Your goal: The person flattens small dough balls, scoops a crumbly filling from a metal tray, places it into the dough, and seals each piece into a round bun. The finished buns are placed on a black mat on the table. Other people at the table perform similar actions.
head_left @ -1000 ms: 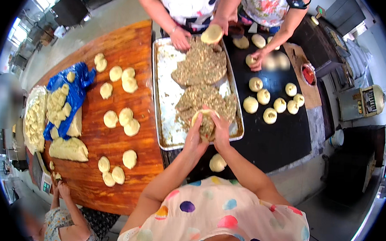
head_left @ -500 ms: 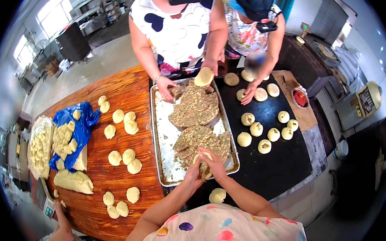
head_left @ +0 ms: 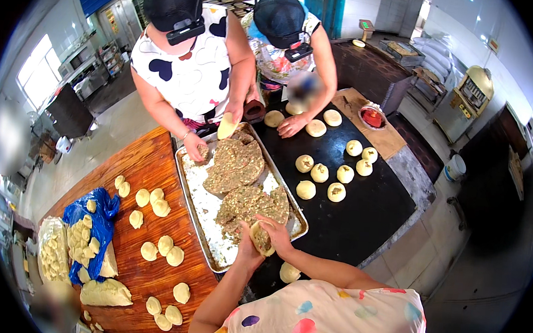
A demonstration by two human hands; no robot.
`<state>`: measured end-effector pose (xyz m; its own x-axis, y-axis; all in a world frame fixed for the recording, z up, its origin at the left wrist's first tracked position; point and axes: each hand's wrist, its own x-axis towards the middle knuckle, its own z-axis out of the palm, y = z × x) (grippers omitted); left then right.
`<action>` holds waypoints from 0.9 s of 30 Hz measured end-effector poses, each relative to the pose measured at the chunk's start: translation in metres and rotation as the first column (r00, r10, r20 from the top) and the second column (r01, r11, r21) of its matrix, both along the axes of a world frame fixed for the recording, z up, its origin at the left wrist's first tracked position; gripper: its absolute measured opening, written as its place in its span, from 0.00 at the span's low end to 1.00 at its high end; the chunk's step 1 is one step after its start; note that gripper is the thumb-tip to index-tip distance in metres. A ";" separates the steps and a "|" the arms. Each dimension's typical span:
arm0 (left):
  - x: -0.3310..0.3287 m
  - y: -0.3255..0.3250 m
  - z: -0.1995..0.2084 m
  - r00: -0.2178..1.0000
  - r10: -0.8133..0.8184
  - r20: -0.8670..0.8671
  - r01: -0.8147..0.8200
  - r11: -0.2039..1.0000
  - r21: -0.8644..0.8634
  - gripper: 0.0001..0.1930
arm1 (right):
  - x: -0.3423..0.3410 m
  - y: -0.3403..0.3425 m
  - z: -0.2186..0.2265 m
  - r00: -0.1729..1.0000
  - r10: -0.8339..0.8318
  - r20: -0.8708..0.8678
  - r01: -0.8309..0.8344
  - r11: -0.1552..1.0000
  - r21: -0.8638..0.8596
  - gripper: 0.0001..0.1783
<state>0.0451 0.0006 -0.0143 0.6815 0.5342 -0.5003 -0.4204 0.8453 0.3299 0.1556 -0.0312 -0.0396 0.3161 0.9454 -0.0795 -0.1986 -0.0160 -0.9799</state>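
Between my hands, a round dough wrapper [head_left: 262,238] is cupped open with brown-green filling showing inside. My left hand [head_left: 248,251] is closed round its left side, and my right hand [head_left: 276,236] grips its right edge. They hold it above the near end of a metal tray [head_left: 196,187]. Next to it in the tray lies the near mound of chopped filling [head_left: 249,208], with another filling mound [head_left: 236,165] beyond. A pale filled bun [head_left: 289,272] rests on the black surface beside my right forearm.
Across the tray, a person holds a dough disc [head_left: 227,126] and some filling [head_left: 201,153]. Another person's hand [head_left: 293,125] presses among buns [head_left: 320,172] on the black tabletop [head_left: 360,219]. Dough pieces [head_left: 166,244] dot the wooden table [head_left: 112,185], near a blue plastic bag [head_left: 109,206].
The wrapper in my hands has tipped open, so its filling now shows. The person opposite has tilted their dough disc upright and lifted some filling. The whole view has shifted.
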 end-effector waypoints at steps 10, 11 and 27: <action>-0.009 -0.019 -0.016 0.836 0.452 -0.312 -0.326 0.866 0.380 0.19 | -0.041 -0.005 0.000 0.942 -0.086 0.323 0.090 0.996 0.005 0.25; -0.008 -0.024 -0.009 0.800 0.465 -0.379 -0.312 0.862 0.399 0.18 | -0.039 -0.008 -0.002 0.973 -0.025 0.230 0.020 0.999 0.026 0.26; -0.019 0.023 -0.038 0.777 0.474 -0.414 -0.248 0.835 0.491 0.39 | -0.057 0.009 0.042 0.707 -0.106 0.699 -0.004 0.988 0.153 0.18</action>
